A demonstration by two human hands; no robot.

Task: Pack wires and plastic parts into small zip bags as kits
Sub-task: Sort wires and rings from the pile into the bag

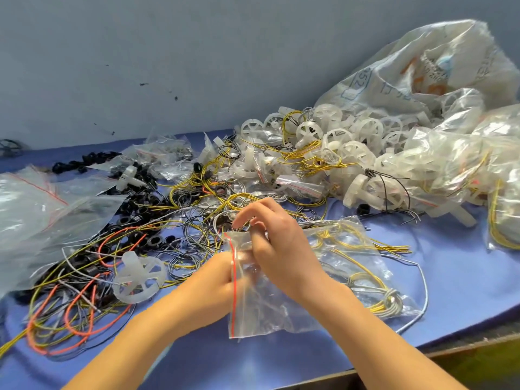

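While your left hand (pixel 222 274) pinches the red-striped mouth edge of a small clear zip bag (pixel 261 302), your right hand (pixel 278 243) sits at the bag's top corner with its fingers (pixel 247 213) curled together over the opening. Whether those fingers hold a wire cannot be told; thin grey wire ends show just beside them, blurred. The bag hangs tilted above the blue worktop (pixel 461 280), its red stripe running down the left side, and its contents are too faint to make out.

Just to the right of the bag, touching it, lies a second clear bag (pixel 363 266) flat on the worktop, holding yellow and grey wire coils. To the left of your hands, 1 white plastic wheel (pixel 139 277) with spokes rests on a tangle of loose wires (pixel 84 299) in orange, yellow, black and grey. Black ring parts (pixel 135 218) are scattered among those wires and further back. At the far left lie larger empty zip bags (pixel 36 215). Behind your hands, a heap of white spoked wheels (pixel 332 136) mixed with yellow wire bundles stretches to the right, where it meets a pile of filled clear bags (pixel 439 161). A big woven white sack (pixel 422 71) slumps against the grey wall at the back right.
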